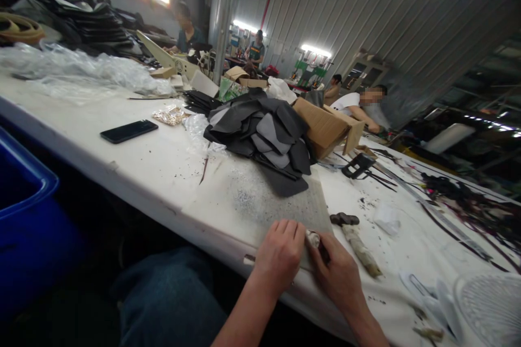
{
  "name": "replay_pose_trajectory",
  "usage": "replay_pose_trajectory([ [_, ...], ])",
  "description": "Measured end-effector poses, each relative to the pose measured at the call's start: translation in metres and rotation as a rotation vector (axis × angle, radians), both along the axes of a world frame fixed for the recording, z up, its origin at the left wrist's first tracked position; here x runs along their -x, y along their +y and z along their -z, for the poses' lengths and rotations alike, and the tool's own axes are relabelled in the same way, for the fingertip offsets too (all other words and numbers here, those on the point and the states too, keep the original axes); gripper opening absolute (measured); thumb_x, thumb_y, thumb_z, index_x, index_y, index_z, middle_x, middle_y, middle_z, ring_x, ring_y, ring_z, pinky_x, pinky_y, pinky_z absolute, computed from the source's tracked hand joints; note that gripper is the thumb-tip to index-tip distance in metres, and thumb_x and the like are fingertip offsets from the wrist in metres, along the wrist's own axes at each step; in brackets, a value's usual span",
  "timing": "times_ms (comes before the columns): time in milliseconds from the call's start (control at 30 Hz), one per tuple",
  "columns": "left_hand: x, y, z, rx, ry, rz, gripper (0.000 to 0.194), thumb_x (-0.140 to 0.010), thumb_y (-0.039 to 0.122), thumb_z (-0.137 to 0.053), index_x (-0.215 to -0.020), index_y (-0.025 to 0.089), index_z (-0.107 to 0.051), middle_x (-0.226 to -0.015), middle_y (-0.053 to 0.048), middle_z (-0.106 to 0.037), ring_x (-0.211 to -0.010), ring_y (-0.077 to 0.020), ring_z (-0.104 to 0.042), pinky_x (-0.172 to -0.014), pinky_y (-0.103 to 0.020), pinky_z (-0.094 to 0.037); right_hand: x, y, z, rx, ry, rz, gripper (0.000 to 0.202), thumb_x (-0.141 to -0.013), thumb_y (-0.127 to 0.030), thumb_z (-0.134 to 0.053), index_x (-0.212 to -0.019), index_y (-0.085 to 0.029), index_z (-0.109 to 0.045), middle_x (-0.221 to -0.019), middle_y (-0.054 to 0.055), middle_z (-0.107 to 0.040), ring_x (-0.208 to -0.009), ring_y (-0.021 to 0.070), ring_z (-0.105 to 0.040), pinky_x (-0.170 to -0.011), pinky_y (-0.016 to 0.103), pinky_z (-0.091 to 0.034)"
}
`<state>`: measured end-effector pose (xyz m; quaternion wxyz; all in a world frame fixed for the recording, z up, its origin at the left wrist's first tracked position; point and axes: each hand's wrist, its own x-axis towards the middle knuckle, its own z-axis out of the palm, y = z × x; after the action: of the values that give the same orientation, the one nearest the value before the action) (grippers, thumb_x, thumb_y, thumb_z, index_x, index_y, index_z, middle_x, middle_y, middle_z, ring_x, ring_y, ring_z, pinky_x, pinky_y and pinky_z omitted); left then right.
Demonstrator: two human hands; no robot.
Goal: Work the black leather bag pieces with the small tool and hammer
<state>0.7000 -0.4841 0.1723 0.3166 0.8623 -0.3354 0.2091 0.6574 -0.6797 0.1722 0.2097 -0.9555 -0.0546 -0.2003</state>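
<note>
My left hand (279,255) and my right hand (340,274) meet at the near edge of the white table (154,168). Together they pinch a small pale object (313,238); most of it is hidden by my fingers, so I cannot tell what it is. Both hands rest on a worn grey cutting pad (268,200). Just right of my right hand lies a tape-wrapped tool (360,249) with a dark head. A heap of black and grey cut pieces (264,133) sits beyond the pad.
A black phone (128,131) lies left of the heap. An open cardboard box (323,124) stands behind it. Clear plastic sheeting (81,68) covers the far left. A blue bin (24,211) stands below left. A white fan grille (490,306) is at right. Other people work farther back.
</note>
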Motion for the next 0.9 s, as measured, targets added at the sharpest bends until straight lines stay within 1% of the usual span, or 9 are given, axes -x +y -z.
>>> replay_pose_trajectory([
  [167,-0.001,-0.003,0.007,0.197,0.042,-0.041,0.017,-0.109,0.011,-0.048,-0.115,0.020,-0.062,-0.102,-0.008,-0.067,-0.093,-0.0275,-0.061,-0.084,-0.042,-0.054,0.002,0.005,-0.003,-0.035,0.005,0.011,0.034,-0.114,-0.055,-0.053,-0.117,-0.026,-0.071,-0.101,0.006,-0.074,-0.091,0.0260,-0.069,-0.082,0.037,-0.052],
  [333,-0.006,-0.006,0.009,0.332,-0.045,-0.073,0.019,-0.110,0.011,-0.048,-0.120,0.020,-0.062,-0.100,-0.007,-0.069,-0.091,-0.0261,-0.065,-0.081,-0.039,-0.056,-0.011,0.006,-0.034,-0.056,0.174,-0.013,0.030,-0.113,-0.050,-0.055,-0.108,-0.027,-0.073,-0.098,0.003,-0.075,-0.087,0.0239,-0.070,-0.078,0.037,-0.051],
  [433,-0.008,-0.007,0.011,0.370,-0.050,-0.082,0.019,-0.112,0.013,-0.048,-0.121,0.021,-0.063,-0.101,-0.007,-0.071,-0.091,-0.0254,-0.067,-0.081,-0.038,-0.058,-0.046,0.004,-0.058,-0.022,0.178,-0.021,0.025,-0.110,-0.043,-0.059,-0.103,-0.025,-0.076,-0.098,0.003,-0.074,-0.087,0.0229,-0.070,-0.081,0.036,-0.052],
  [500,-0.010,-0.006,0.013,0.426,-0.032,-0.083,0.021,-0.112,0.014,-0.049,-0.123,0.022,-0.064,-0.104,-0.008,-0.072,-0.095,-0.0246,-0.069,-0.084,-0.037,-0.059,-0.080,0.005,-0.067,0.013,0.162,-0.037,0.023,-0.106,-0.038,-0.064,-0.115,-0.022,-0.076,-0.111,0.007,-0.075,-0.100,0.0251,-0.071,-0.091,0.038,-0.054],
  [600,-0.014,-0.004,0.018,0.552,-0.036,-0.129,0.023,-0.112,0.016,-0.052,-0.131,0.022,-0.065,-0.112,-0.010,-0.074,-0.104,-0.0243,-0.072,-0.091,-0.036,-0.062,-0.132,0.011,-0.067,0.043,0.175,-0.125,0.041,-0.097,-0.039,-0.079,-0.133,-0.020,-0.074,-0.132,0.011,-0.072,-0.120,0.0272,-0.069,-0.106,0.039,-0.052],
  [667,-0.016,-0.002,0.020,0.613,-0.033,-0.175,0.022,-0.112,0.019,-0.054,-0.130,0.022,-0.066,-0.113,-0.010,-0.075,-0.105,-0.0244,-0.074,-0.091,-0.035,-0.063,-0.157,0.016,-0.062,0.044,0.174,-0.191,0.051,-0.090,-0.042,-0.088,-0.135,-0.023,-0.075,-0.134,0.009,-0.072,-0.123,0.0257,-0.068,-0.109,0.035,-0.051],
  [733,-0.017,-0.002,0.021,0.643,-0.016,-0.211,0.018,-0.112,0.022,-0.055,-0.126,0.022,-0.067,-0.111,-0.009,-0.075,-0.102,-0.0243,-0.075,-0.088,-0.035,-0.063,-0.174,0.020,-0.057,0.046,0.162,-0.229,0.045,-0.088,-0.040,-0.090,-0.129,-0.024,-0.079,-0.129,0.007,-0.074,-0.119,0.0239,-0.069,-0.107,0.033,-0.052],
  [833,-0.018,-0.005,0.020,0.666,-0.028,-0.236,0.017,-0.113,0.024,-0.054,-0.121,0.022,-0.068,-0.106,-0.009,-0.076,-0.097,-0.0237,-0.075,-0.085,-0.033,-0.063,-0.188,0.022,-0.055,0.050,0.121,-0.224,0.016,-0.096,-0.030,-0.078,-0.109,-0.021,-0.084,-0.113,0.007,-0.077,-0.109,0.0229,-0.072,-0.101,0.032,-0.053],
  [900,-0.018,-0.006,0.019,0.675,-0.060,-0.237,0.018,-0.114,0.026,-0.053,-0.121,0.022,-0.069,-0.104,-0.008,-0.076,-0.095,-0.0232,-0.076,-0.082,-0.032,-0.063,-0.193,0.022,-0.058,0.055,0.093,-0.212,0.014,-0.100,-0.025,-0.070,-0.098,-0.020,-0.083,-0.104,0.007,-0.078,-0.101,0.0225,-0.072,-0.095,0.032,-0.053],
])
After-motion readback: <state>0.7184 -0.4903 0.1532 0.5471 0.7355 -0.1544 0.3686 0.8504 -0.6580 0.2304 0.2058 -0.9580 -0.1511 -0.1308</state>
